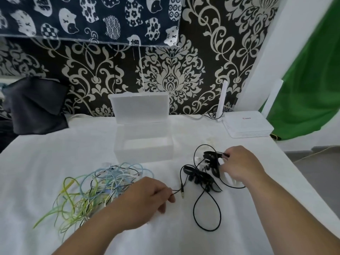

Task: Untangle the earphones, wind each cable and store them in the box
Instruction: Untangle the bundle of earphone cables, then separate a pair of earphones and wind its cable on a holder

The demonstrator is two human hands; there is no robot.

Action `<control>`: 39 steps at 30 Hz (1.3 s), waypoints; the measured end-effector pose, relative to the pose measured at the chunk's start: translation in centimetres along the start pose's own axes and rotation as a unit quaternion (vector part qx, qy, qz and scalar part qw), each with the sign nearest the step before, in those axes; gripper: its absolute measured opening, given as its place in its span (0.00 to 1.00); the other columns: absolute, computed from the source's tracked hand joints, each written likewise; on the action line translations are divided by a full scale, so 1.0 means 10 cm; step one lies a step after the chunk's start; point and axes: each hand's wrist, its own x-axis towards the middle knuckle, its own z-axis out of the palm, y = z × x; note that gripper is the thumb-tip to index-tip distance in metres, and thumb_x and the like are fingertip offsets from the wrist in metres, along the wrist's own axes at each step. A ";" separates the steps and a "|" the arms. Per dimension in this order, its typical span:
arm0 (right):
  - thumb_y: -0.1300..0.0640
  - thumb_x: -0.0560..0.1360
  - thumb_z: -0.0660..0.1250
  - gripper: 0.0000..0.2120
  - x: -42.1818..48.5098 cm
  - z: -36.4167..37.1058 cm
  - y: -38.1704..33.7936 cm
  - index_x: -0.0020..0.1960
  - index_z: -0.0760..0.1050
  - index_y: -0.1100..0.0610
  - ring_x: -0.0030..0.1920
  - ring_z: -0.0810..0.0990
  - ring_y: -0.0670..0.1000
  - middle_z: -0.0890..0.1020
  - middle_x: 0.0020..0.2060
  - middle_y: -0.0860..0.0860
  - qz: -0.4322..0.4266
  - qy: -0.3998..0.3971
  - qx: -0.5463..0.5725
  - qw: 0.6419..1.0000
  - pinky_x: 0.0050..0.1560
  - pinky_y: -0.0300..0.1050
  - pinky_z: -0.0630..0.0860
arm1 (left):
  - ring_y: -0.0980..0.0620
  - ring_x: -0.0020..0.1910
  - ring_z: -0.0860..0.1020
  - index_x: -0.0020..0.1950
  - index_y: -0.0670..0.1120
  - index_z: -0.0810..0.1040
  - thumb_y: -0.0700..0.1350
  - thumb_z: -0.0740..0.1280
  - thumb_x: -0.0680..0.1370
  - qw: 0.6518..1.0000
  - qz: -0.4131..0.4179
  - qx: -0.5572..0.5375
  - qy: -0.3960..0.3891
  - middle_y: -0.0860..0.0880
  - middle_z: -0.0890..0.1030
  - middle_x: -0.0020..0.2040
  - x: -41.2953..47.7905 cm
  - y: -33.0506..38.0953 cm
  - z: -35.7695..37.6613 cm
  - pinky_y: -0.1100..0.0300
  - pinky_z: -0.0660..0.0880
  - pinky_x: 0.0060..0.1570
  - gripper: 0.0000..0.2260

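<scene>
**Untangling step: the black earphones (pixel 202 178) drawn out between both hands.**
The left hand (pixel 147 197) pinches the cable beside its jack plug (pixel 182 194); the right hand (pixel 241 164) pinches the far end, right of the coloured tangle (pixel 103 186). Next, the loops likely need teasing apart before winding. The open box (pixel 143 153) appears empty.

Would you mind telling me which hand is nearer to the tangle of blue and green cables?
Left. The left hand sits at the right edge of the blue and green tangle, pinching the black earphone cable; the right hand grips that cable farther right.
</scene>
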 end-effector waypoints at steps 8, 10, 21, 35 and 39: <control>0.59 0.75 0.67 0.05 0.06 -0.08 0.00 0.42 0.81 0.56 0.33 0.80 0.55 0.82 0.32 0.54 0.007 0.081 -0.018 0.997 0.30 0.40 0.69 | 0.58 0.32 0.78 0.43 0.51 0.81 0.54 0.62 0.81 0.991 0.033 0.043 0.125 0.52 0.84 0.41 0.02 -0.08 -0.10 0.64 0.74 0.38 0.13; 0.61 0.74 0.67 0.05 0.07 -0.07 0.02 0.42 0.81 0.57 0.34 0.80 0.55 0.82 0.32 0.54 0.013 0.060 -0.005 0.998 0.30 0.40 0.69 | 0.60 0.26 0.71 0.39 0.53 0.79 0.53 0.64 0.81 0.990 0.036 0.021 0.133 0.56 0.82 0.38 0.02 -0.08 -0.11 0.68 0.69 0.31 0.12; 0.60 0.72 0.65 0.13 -0.13 -0.31 -0.20 0.31 0.66 0.61 0.30 0.70 0.54 0.72 0.28 0.54 -0.021 0.133 0.062 0.989 0.29 0.43 0.62 | 0.57 0.30 0.73 0.41 0.48 0.81 0.53 0.63 0.81 0.989 0.016 -0.006 0.144 0.51 0.82 0.36 0.06 -0.09 -0.14 0.64 0.72 0.36 0.14; 0.59 0.69 0.70 0.04 -0.85 -0.18 -1.03 0.36 0.78 0.54 0.31 0.73 0.38 0.75 0.30 0.40 -0.480 0.099 0.193 0.850 0.31 0.28 0.62 | 0.56 0.39 0.78 0.51 0.51 0.81 0.47 0.59 0.83 0.896 0.119 -0.285 0.318 0.51 0.81 0.45 -0.06 0.06 -0.33 0.56 0.80 0.42 0.11; 0.57 0.69 0.70 0.04 -0.90 -0.10 -1.11 0.36 0.77 0.53 0.30 0.73 0.38 0.75 0.30 0.41 -0.496 0.070 0.185 0.845 0.31 0.29 0.62 | 0.58 0.38 0.76 0.55 0.56 0.82 0.58 0.63 0.79 0.914 0.132 -0.256 0.287 0.60 0.79 0.38 -0.10 0.05 -0.41 0.65 0.75 0.41 0.12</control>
